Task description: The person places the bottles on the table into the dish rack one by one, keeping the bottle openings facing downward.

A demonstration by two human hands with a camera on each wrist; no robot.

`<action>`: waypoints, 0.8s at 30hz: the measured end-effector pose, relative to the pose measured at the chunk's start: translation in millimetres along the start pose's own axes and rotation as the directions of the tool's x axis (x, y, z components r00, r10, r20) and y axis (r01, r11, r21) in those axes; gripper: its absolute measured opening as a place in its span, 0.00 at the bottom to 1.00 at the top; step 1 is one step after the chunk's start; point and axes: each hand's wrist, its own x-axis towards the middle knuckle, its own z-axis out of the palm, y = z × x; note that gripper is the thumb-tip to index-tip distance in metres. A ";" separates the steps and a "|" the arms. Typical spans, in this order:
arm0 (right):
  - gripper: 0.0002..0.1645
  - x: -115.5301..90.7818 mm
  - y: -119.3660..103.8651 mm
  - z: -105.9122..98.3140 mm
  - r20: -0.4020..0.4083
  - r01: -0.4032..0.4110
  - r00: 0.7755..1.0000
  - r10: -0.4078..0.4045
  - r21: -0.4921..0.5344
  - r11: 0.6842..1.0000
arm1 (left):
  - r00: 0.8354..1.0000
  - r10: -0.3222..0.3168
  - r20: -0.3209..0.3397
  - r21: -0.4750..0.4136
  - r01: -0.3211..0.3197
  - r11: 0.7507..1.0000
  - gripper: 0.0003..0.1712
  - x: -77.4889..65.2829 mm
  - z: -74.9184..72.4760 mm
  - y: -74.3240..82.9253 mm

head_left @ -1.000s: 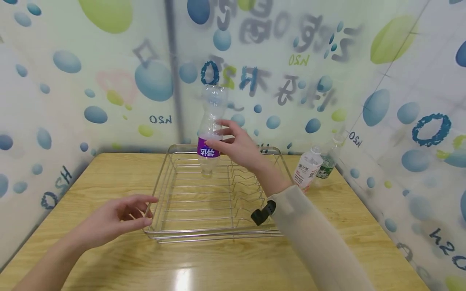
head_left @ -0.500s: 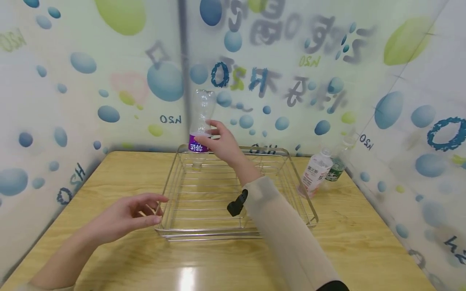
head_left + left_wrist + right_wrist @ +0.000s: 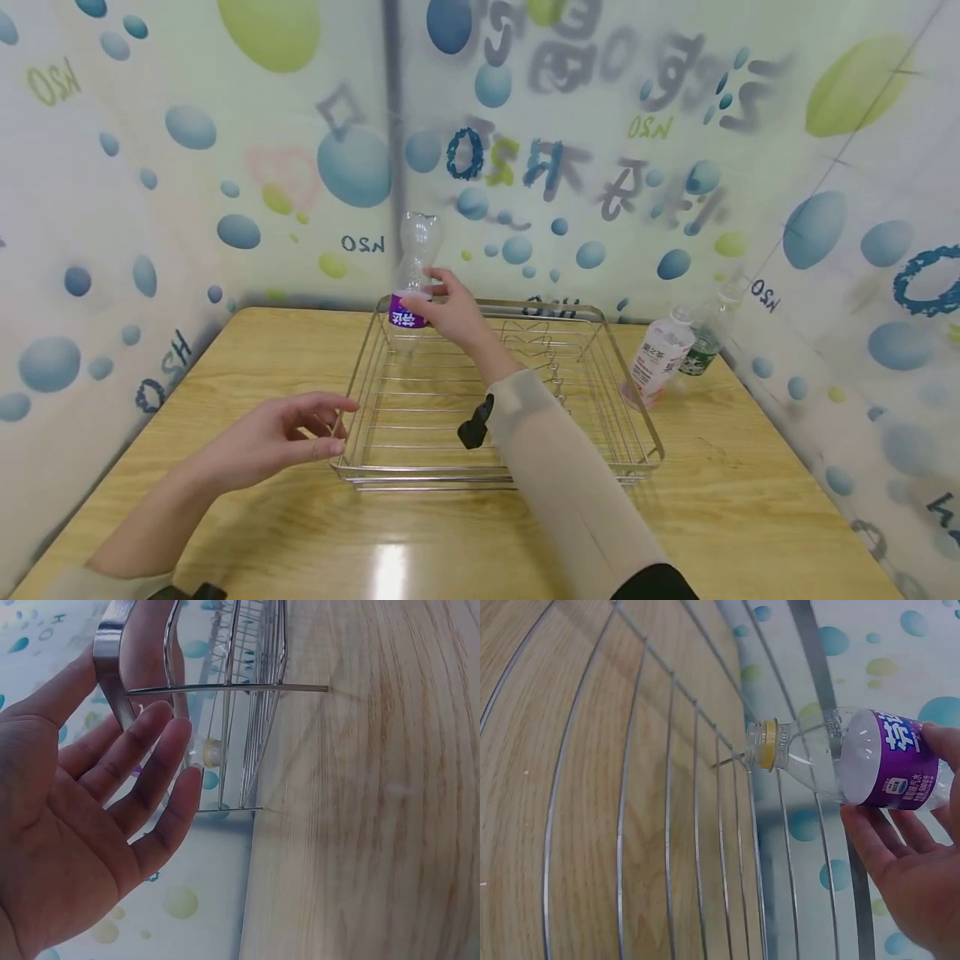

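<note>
A clear bottle [image 3: 411,279] with a purple label was gripped upside down by the right hand [image 3: 447,310] over the far left corner of the wire rack [image 3: 634,406], its neck among the wires. The left hand [image 3: 273,433] was held relaxed, fingers straight, just beside the rack's near left edge, holding nothing.

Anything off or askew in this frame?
Yes: the purple-label bottle is upside down, open neck over the wire rack, held by the right hand. No spill visible. Left hand rests open beside the rack.
</note>
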 end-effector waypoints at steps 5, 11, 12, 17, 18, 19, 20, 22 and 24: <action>0.49 -0.4 7.4 2.5 0.012 0.001 1.000 0.000 -0.062 0.998 | 1.000 -0.014 0.013 -0.011 0.014 1.000 0.28 2.2 1.2 -2.1; 0.49 -0.8 8.7 9.5 0.042 0.010 0.999 -0.005 -0.101 0.995 | 1.000 0.013 -0.012 -0.014 -0.013 1.000 0.27 -1.8 1.8 -5.1; 0.49 -0.5 8.9 11.1 0.049 0.010 0.999 -0.004 -0.109 0.994 | 1.000 0.017 -0.016 -0.012 -0.017 1.000 0.27 -2.6 1.8 -5.6; 0.49 -0.9 10.4 16.2 0.057 0.004 0.998 0.004 -0.150 0.989 | 1.000 0.010 -0.018 -0.014 -0.010 1.000 0.27 -3.4 1.8 -6.2; 0.48 -1.2 10.8 16.3 0.050 0.001 0.999 0.008 -0.161 0.987 | 1.000 0.007 -0.019 -0.014 -0.007 1.000 0.27 -2.8 2.0 -6.1; 0.49 -1.6 11.4 16.0 0.044 -0.005 0.999 0.012 -0.165 0.986 | 1.000 0.004 -0.019 -0.013 -0.005 1.000 0.27 -2.1 2.3 -6.0; 0.49 -1.8 12.1 15.6 0.039 -0.010 0.999 0.017 -0.168 0.986 | 1.000 0.002 -0.020 -0.012 -0.003 1.000 0.27 -1.3 2.6 -6.0; 0.49 -1.5 13.9 14.6 0.031 -0.020 0.999 0.025 -0.163 0.986 | 1.000 -0.003 -0.019 -0.013 0.003 1.000 0.27 0.2 3.2 -5.8; 0.50 -0.6 16.0 13.0 0.017 -0.029 0.999 0.032 -0.152 0.988 | 1.000 -0.007 -0.018 -0.017 0.007 1.000 0.27 1.5 4.0 -5.7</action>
